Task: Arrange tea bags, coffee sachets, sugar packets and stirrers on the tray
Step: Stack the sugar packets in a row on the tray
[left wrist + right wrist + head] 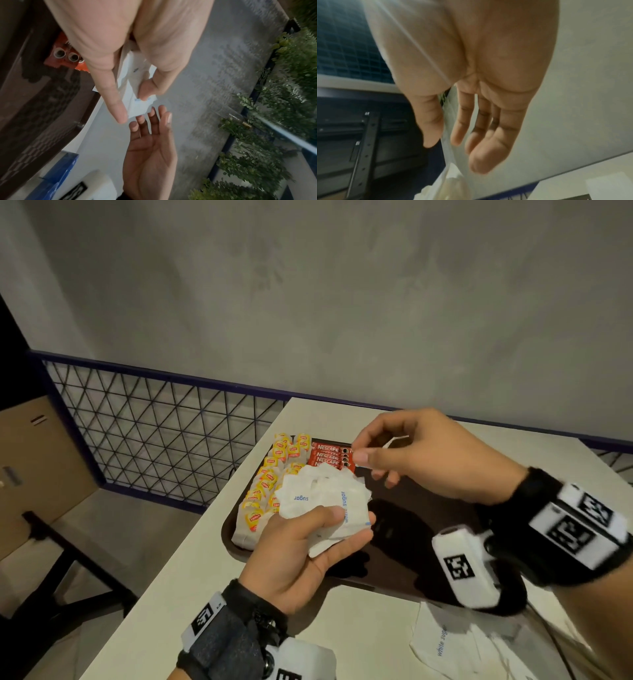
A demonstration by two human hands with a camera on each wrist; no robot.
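Observation:
A dark brown tray (411, 529) lies on the white table (205, 594). Yellow-tagged Lipton tea bags (270, 484) fill its left side in rows, and red Nescafe sachets (327, 457) are stacked at its far end. My left hand (342, 525) holds a fanned bundle of white sugar packets (322, 498) above the tray, thumb on top; the left wrist view shows the sugar packets (135, 94) between thumb and fingers. My right hand (358, 451) hovers just past the bundle and pinches a single white packet (394, 441) between thumb and forefinger. No stirrers are visible.
More loose sugar packets (445, 642) lie on the table near my right wrist. The table's left edge drops to the floor beside a black mesh railing (154, 433) and a cardboard box (30, 467). A grey wall stands behind.

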